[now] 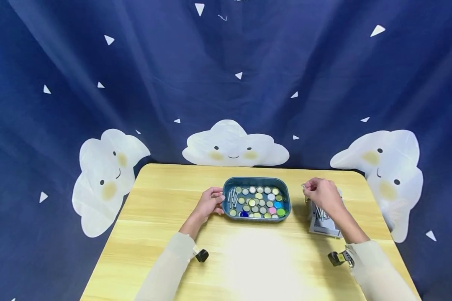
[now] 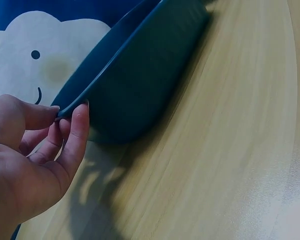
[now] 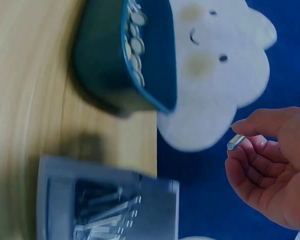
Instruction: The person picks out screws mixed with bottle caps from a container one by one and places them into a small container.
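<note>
My left hand (image 1: 209, 201) pinches the rim of a dark teal plastic box (image 1: 255, 220) at its left end. In the left wrist view the thumb lies over the rim, with fingers curled under it. Inside the box are many round bottle caps (image 1: 263, 210), mostly pale, and several silver bolts (image 1: 231, 197) at the left. My right hand (image 1: 322, 195) pinches one bolt (image 3: 235, 142) between thumb and forefinger; only its ridged silver end shows in the right wrist view. That hand is above a grey container (image 1: 325, 229) of bolts, right of the box.
The light wooden table (image 1: 162, 234) carries both containers, with a bright glare at its front middle. Behind it hangs a dark blue curtain (image 1: 165, 75) printed with white clouds. A small black device (image 1: 201, 255) sits at the left wrist, another (image 1: 336, 258) at the right.
</note>
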A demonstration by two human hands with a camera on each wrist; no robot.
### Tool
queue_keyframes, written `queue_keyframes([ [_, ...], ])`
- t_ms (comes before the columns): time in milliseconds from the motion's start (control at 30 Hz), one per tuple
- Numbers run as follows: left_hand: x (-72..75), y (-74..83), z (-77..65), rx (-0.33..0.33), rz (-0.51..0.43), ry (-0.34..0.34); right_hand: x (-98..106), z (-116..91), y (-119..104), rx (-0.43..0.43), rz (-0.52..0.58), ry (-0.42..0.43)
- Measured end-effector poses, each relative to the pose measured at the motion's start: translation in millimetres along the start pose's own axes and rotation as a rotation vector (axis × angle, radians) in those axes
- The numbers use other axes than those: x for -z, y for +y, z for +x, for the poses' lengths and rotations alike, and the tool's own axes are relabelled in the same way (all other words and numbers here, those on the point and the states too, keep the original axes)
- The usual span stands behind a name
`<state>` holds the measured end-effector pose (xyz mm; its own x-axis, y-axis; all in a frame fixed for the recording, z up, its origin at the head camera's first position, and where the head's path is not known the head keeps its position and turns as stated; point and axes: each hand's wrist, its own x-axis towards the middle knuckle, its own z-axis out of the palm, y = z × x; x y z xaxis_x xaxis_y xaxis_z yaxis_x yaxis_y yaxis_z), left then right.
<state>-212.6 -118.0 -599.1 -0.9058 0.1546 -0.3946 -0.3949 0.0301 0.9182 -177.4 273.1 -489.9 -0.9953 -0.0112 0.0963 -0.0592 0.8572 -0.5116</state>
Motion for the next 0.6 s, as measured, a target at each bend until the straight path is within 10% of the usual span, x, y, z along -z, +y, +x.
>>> queue_keyframes([
  [600,-0.4,1.4,-1.2,-0.001,-0.003,0.008,-25,-14,77,-0.110,-0.161,0.068],
])
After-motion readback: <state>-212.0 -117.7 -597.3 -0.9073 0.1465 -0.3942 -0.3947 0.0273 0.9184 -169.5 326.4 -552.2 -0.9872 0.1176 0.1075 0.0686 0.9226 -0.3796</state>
